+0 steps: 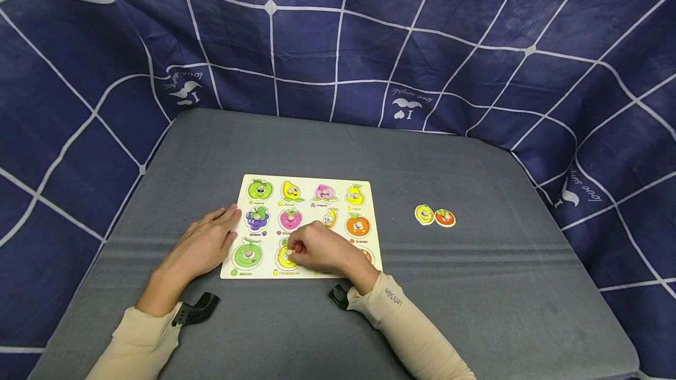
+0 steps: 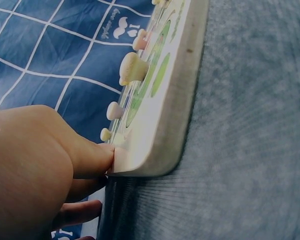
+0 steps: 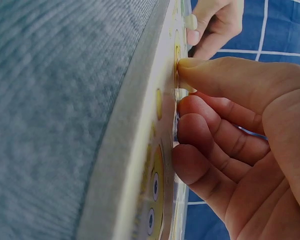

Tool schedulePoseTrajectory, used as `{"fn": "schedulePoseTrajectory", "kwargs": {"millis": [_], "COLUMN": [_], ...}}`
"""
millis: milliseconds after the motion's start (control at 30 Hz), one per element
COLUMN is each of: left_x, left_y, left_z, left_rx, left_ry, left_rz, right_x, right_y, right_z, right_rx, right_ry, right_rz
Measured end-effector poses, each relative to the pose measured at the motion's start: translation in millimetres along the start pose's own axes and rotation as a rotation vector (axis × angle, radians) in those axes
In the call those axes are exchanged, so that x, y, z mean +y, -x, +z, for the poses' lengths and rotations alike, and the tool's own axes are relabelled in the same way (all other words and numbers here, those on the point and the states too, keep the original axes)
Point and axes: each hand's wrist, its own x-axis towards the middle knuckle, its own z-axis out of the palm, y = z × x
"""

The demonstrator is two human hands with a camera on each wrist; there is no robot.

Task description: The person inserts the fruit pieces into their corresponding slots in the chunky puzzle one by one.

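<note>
A cream wooden fruit puzzle board (image 1: 311,183) lies flat on the table, its knobbed pieces showing apple, grape, peach, orange and other fruit. At its lower row my right hand (image 1: 322,247) pinches the knob of the yellow pineapple piece (image 1: 283,261) between thumb and forefinger, the piece lying at its printed place. The remaining right fingers curl close above the board in the right wrist view. My left hand (image 1: 206,242) rests against the board's left edge, fingers extended; its thumb (image 2: 92,155) touches the corner edge. The right hand hides part of the lower row.
Right of the board, a yellow round piece (image 1: 424,214) and an orange-red round piece (image 1: 445,218) lie side by side on the grey table cover (image 1: 475,286). A dark blue curtain (image 1: 317,40) with white lines closes off the back and sides.
</note>
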Motion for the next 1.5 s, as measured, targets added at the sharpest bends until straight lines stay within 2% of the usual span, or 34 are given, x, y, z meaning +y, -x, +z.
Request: {"fn": "schedulePoseTrajectory", "kwargs": {"millis": [267,433,600,1000,1500], "left_x": [-0.2,-1.1,-1.4,-1.2,-1.8], "left_y": [0.0,1.0,1.3,1.7,1.9], "left_z": [-0.4,-0.4,-0.6,-1.5,-0.8], "left_rx": [0.001,0.013,0.017,0.007,0.02], "left_ry": [0.006,0.011,0.012,0.013,0.019], "left_rz": [0.004,0.023,0.03,0.025,0.041], "right_x": [1.9,5.7,10.5,21.8,42.7], "right_y": [1.0,2.5,4.9,11.6,25.5], "right_z": [-1.5,-5.9,-13.6,-30.4,-51.0], "right_rx": [0.002,0.009,0.054,0.139,0.264], "right_ry": [-0.01,-0.065,-0.103,-0.078,-0.072], "right_rz": [-0.013,0.006,0.027,0.075,0.094]}}
